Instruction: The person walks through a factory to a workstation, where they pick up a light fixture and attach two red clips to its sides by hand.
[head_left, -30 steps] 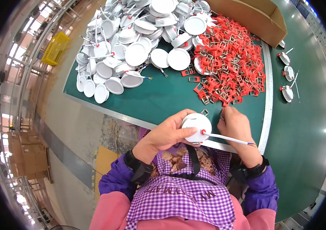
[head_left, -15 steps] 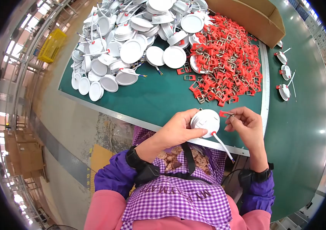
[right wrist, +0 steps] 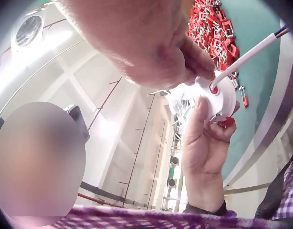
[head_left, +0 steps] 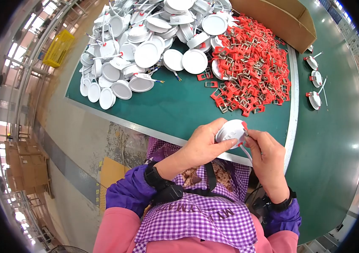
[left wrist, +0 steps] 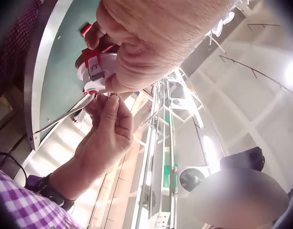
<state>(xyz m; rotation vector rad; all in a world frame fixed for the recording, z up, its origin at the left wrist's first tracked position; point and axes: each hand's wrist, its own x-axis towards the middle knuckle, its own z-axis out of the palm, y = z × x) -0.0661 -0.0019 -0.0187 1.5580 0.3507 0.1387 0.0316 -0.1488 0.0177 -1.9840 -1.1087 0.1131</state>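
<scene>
My left hand (head_left: pixel 202 143) grips a round white downlight (head_left: pixel 230 133) by its rim, thumb across its back. From a red grommet on that back runs a white cable (right wrist: pixel 246 59). At the light's right edge in the head view, my right hand (head_left: pixel 268 158) pinches a red spring clip (head_left: pixel 244 125) with thumb and forefinger. The left wrist view shows another red clip (left wrist: pixel 92 59) with a coiled spring against the light's side, beside the left fingers. There the right fingertips pinch close to the grommet, partly hiding the piece between them.
A heap of white downlights (head_left: pixel 148 54) covers the table's far left. Beside it lies a pile of red clips (head_left: pixel 251 67), with a cardboard box (head_left: pixel 280 21) behind. Several downlights (head_left: pixel 314 100) stand in a row on the green surface at right. A metal edge strip (head_left: pixel 145 123) borders the table.
My right hand came away from the clip pile with a red clip and brought it to the downlight's edge. The left hand shifted the light rightward and tilted it.
</scene>
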